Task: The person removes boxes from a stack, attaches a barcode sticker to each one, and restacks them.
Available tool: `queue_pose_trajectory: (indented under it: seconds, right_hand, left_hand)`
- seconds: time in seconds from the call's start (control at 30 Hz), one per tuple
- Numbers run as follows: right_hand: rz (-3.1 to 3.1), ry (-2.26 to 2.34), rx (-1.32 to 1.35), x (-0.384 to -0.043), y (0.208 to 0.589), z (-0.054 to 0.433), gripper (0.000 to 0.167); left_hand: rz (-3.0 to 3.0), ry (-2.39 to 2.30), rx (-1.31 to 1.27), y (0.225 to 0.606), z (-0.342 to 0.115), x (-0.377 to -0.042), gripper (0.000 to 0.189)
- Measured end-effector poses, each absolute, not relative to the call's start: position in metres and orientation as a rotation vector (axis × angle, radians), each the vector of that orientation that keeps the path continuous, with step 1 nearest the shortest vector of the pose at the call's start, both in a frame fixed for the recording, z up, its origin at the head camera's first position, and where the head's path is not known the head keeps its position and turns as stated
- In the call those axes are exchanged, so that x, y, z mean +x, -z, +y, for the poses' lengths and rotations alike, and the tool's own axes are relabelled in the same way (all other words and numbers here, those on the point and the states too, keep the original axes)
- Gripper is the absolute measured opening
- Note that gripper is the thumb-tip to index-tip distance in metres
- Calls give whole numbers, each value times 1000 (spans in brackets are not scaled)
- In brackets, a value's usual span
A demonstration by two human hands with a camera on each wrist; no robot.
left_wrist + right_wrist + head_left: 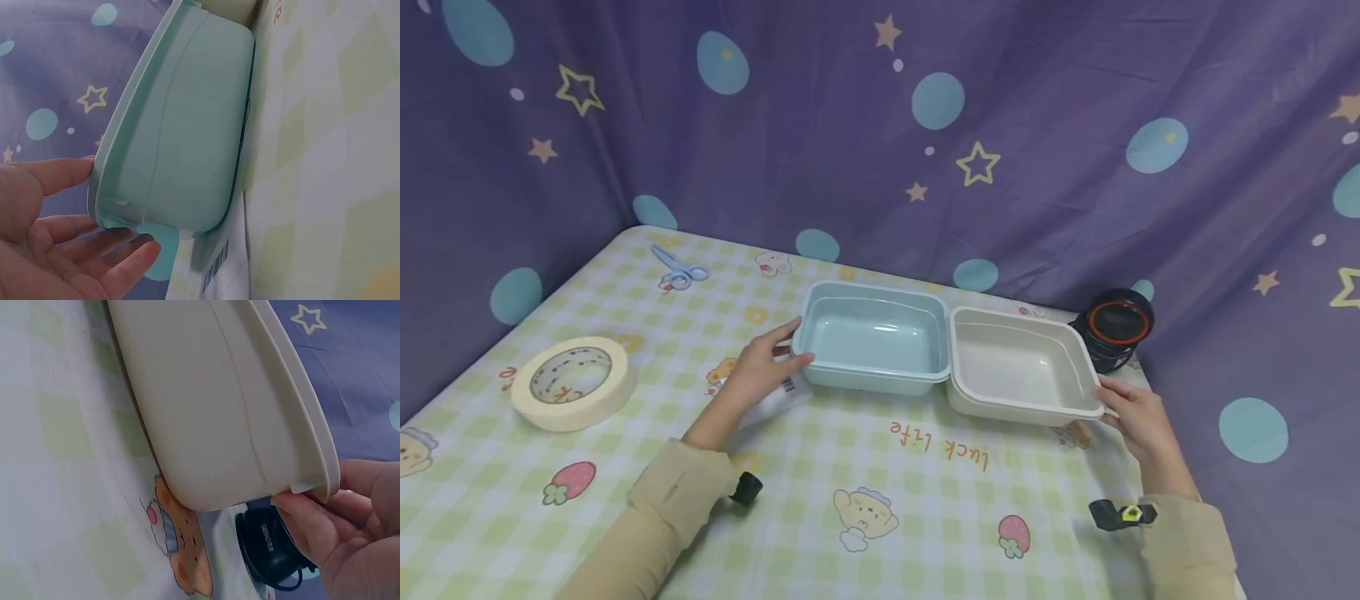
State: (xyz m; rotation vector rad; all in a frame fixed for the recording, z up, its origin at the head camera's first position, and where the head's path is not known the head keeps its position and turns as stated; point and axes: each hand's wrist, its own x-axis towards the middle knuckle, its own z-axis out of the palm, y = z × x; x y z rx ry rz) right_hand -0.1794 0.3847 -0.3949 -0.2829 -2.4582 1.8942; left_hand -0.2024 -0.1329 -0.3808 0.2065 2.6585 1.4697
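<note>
In the head view a light blue plastic bin (872, 382) and an off-white plastic bin (1015, 411) stand end to end on the table, their rims side by side. My left hand (760, 365) holds the blue bin's left end, thumb at the rim and fingers beneath it, as the left wrist view shows. At the far end of the off-white bin, my right hand (1138, 417) grips the rim at its right corner; its fingers tuck under the lip in the right wrist view. Both bins look bare inside.
A roll of masking tape (613, 396) lies at the left, with blue scissors (679, 271) farther back. Behind the off-white bin sits a black round object with a red ring (1120, 323). A thin sheet with a barcode (215, 269) pokes out by the blue bin.
</note>
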Motion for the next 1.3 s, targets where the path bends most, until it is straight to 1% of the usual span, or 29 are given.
queue_pose_trajectory:
  seconds: [0.07,0.23,0.3,0.37,0.47,0.5,0.63,0.7,0.8,0.9,0.97,1.13,1.3]
  right_hand:
    - [-2448,-1932,-258,-180,395,381,16]
    - [-2377,-2079,-199,-182,393,371,28]
    - [-2357,-2102,-187,-184,392,367,30]
    - [-2363,-2093,-181,-185,392,363,27]
    - [-2398,-2052,-206,-188,391,358,20]
    - [-2417,-2031,-217,-189,391,356,23]
    - [-2466,-1976,-283,-191,389,353,53]
    - [-2481,-1956,-295,-192,389,353,58]
    - [-2474,-1949,-313,-193,387,354,56]
    - [-2461,-1934,-331,-195,387,356,48]
    - [-2458,-1919,-343,-196,387,356,47]
    - [-2492,-1877,-319,-199,388,353,55]
    - [-2492,-1890,-286,-202,388,349,58]
  left_hand:
    - [2650,-1475,192,380,-137,-202,68]
    - [2633,-1479,165,377,-149,-200,69]
    - [2629,-1485,170,376,-153,-199,69]
    - [2623,-1496,181,375,-157,-199,68]
    - [2616,-1505,168,374,-161,-197,68]
    - [2612,-1505,164,374,-162,-197,68]
    - [2588,-1511,152,373,-164,-197,69]
    - [2579,-1513,151,373,-164,-198,69]
    - [2578,-1517,153,373,-165,-199,69]
    - [2577,-1524,151,373,-166,-199,68]
    - [2575,-1528,147,373,-167,-199,67]
    - [2554,-1548,136,373,-169,-199,67]
    - [2535,-1574,141,372,-174,-199,68]
